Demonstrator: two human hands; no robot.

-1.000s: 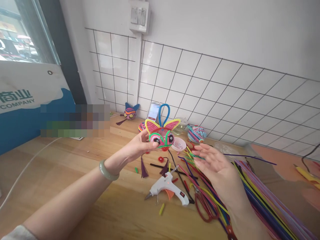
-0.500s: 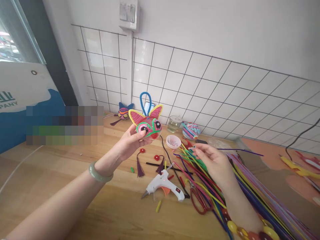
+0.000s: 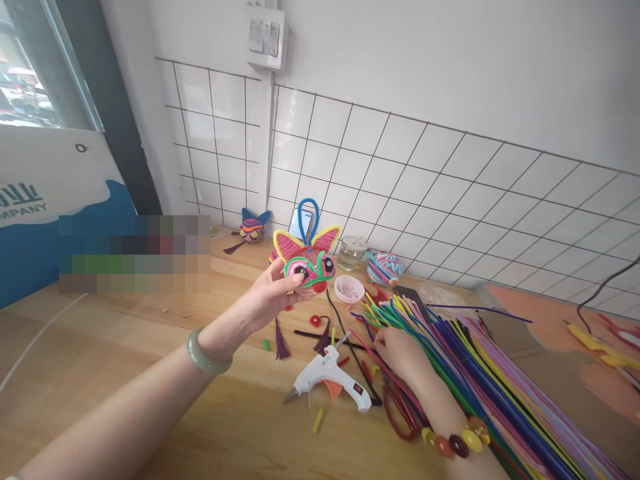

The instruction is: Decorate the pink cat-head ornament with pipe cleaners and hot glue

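My left hand holds up an animal-face ornament made with pipe cleaners, its thumb on the front. The face has pink ears edged in yellow, black eyes ringed in green, a red nose and a blue loop on top. My right hand is low over the pipe cleaners, above the red-handled scissors. Its fingers are curled downward, and whatever they grip is hidden. The white glue gun lies between the hands on the wooden table.
Behind the ornament are a white bowl of small pieces, a lidded glass jar, a striped ornament, a blue-eared ornament and a phone. Purple tassels and pipe-cleaner scraps lie near the glue gun. A wire grid covers the wall.
My right hand has dropped from beside the bowl toward the scissors, and its fingers have turned downward. The ornament in my left hand appears slightly lower and further right as the view shifts.
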